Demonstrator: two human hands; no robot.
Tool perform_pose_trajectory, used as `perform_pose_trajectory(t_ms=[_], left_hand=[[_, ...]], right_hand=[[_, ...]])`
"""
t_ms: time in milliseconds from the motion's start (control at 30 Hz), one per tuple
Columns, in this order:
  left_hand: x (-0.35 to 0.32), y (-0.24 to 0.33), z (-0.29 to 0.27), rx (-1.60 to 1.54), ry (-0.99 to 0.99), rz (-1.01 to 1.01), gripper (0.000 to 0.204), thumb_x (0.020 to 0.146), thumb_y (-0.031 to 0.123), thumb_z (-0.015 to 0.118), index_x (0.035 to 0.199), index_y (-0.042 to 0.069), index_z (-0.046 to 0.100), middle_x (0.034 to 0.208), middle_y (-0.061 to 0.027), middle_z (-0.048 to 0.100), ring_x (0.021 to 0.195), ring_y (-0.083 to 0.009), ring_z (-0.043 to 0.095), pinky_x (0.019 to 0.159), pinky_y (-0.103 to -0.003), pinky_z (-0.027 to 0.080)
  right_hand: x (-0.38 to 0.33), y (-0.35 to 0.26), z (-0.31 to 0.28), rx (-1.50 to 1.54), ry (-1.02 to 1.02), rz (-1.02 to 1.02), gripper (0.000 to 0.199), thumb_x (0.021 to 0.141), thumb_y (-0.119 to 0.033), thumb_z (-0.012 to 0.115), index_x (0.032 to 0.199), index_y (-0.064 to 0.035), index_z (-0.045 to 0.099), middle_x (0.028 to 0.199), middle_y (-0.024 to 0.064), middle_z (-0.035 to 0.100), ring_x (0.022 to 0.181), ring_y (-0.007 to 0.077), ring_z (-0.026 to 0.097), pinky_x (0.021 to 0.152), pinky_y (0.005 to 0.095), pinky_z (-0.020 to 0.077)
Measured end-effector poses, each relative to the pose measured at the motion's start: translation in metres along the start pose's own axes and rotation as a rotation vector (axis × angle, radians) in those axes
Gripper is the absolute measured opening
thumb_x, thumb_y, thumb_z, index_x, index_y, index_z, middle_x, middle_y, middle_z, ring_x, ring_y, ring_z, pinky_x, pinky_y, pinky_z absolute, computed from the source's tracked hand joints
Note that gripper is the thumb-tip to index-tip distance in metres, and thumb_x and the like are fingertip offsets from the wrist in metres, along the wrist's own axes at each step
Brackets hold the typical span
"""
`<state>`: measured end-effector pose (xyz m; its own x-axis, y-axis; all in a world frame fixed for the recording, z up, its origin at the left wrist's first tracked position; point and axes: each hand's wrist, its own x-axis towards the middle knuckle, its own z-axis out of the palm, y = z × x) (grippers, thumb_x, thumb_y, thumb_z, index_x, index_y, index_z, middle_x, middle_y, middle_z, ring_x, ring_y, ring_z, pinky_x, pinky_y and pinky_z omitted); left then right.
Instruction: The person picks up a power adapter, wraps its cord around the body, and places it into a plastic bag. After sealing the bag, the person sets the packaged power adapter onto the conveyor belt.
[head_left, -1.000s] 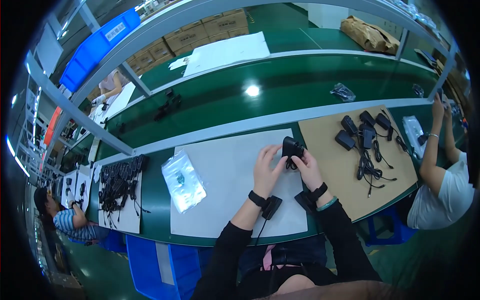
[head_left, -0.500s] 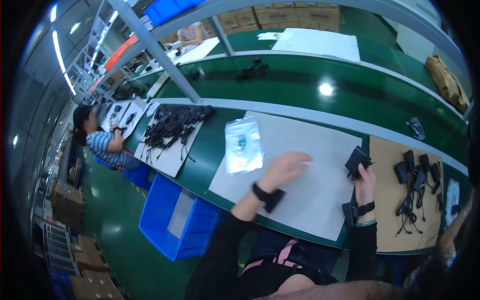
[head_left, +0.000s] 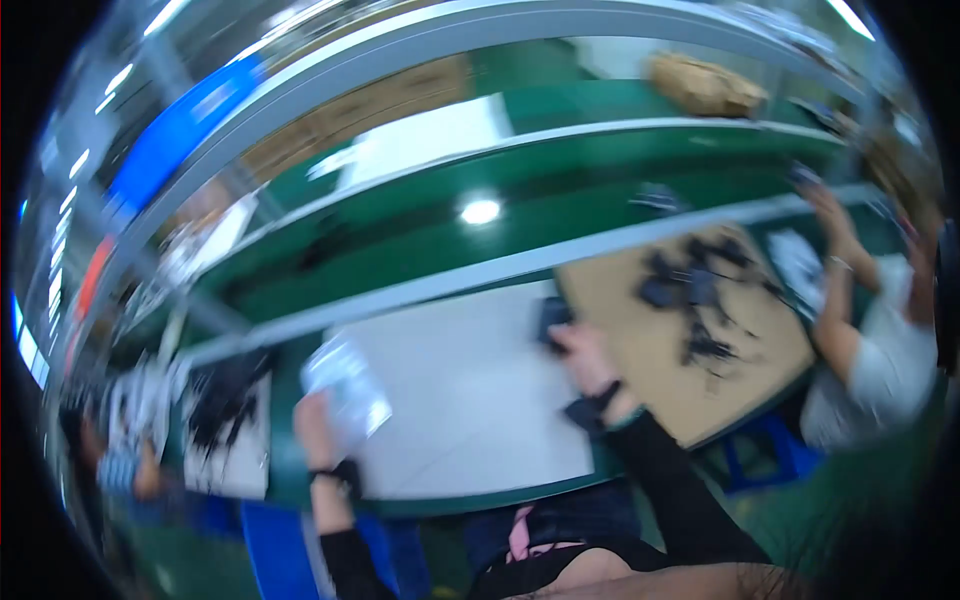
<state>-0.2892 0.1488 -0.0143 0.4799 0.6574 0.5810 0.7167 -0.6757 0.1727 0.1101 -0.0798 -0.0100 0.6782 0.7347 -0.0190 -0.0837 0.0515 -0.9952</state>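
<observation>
On the white mat: my two hands, well apart, in a badly smeared frame.
Right hand (head_left: 583, 348): at the mat's right edge, fingers closed round a small black adapter-like block (head_left: 551, 318); its exact make is too blurred to tell.
Left hand (head_left: 312, 428): far out to my left, touching or just beside the clear plastic bag (head_left: 345, 385); whether those fingers are closed on it or lying loose, I cannot tell.
Table (head_left: 440, 505): green, with the white mat (head_left: 470, 400) in front of me and a brown cardboard sheet (head_left: 640, 365) to its right.
Cardboard sheet: carries a heap of black adapters with cords (head_left: 695, 295).
Left of the bag: another dark bundle of cables (head_left: 225, 395), blurred.
Neighbour: a person's arm (head_left: 835, 260) reaches over the table's far right end.
Step, as I judge it: block in hand, bag being fetched.
Next move calls for: a firm pinch on the bag, then bringing bag and block together over the mat.
</observation>
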Motion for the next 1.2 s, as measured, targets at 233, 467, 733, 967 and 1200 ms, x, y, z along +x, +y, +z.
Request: perform_pose_trajectory(t_ms=[233,467,733,967,1200], left_hand=[[0.058,0.078,-0.010,-1.202,0.180,-0.633,0.025,0.093,0.023,0.045,0.102,0.001,0.054,0.092,-0.0043,0.055,0.082,-0.0126,0.051,0.071,-0.026,0.042],[0.095,0.127,0.065,-1.298,-0.457,-0.422,0.026,0.090,0.022,0.053,0.112,0.008,0.051,0.087,0.0015,0.057,0.071,-0.0056,0.050,0.063,-0.020,0.040],[0.125,0.167,0.076,-1.316,-0.350,-0.488,0.024,0.088,0.023,0.055,0.103,0.005,0.059,0.080,0.0010,0.059,0.062,-0.0062,0.050,0.054,-0.021,0.037],[0.084,0.200,0.077,-1.482,-0.519,-0.644,0.025,0.087,0.026,0.058,0.102,0.005,0.059,0.099,-0.0059,0.062,0.073,-0.0121,0.057,0.061,-0.023,0.043],[0.052,0.225,0.094,-1.722,-0.538,-0.664,0.005,0.086,0.006,0.055,0.088,0.002,0.053,0.083,-0.0107,0.061,0.084,-0.0217,0.061,0.077,-0.031,0.048]], right_hand=[[0.003,0.003,0.007,0.426,-0.054,0.132,0.023,0.084,-0.021,0.060,0.101,-0.0054,0.057,0.081,-0.0032,0.057,0.065,0.0050,0.048,0.055,0.0194,0.0370],[0.007,0.010,0.008,0.472,-0.049,0.089,0.027,0.086,-0.022,0.059,0.108,-0.0054,0.056,0.085,-0.0044,0.057,0.070,0.0035,0.048,0.058,0.0183,0.0374],[0.006,-0.007,-0.003,0.646,-0.102,0.021,0.030,0.087,-0.023,0.060,0.111,-0.0055,0.055,0.092,-0.0038,0.057,0.079,0.0049,0.051,0.069,0.0203,0.0410],[-0.012,-0.017,-0.006,0.622,-0.594,0.000,0.034,0.085,-0.017,0.061,0.115,-0.0029,0.052,0.098,-0.0011,0.058,0.087,0.0076,0.053,0.076,0.0235,0.0439],[-0.017,-0.011,0.017,0.192,-0.799,0.055,0.037,0.084,-0.020,0.062,0.114,-0.0027,0.053,0.095,-0.0014,0.058,0.083,0.0061,0.051,0.072,0.0225,0.0433]])
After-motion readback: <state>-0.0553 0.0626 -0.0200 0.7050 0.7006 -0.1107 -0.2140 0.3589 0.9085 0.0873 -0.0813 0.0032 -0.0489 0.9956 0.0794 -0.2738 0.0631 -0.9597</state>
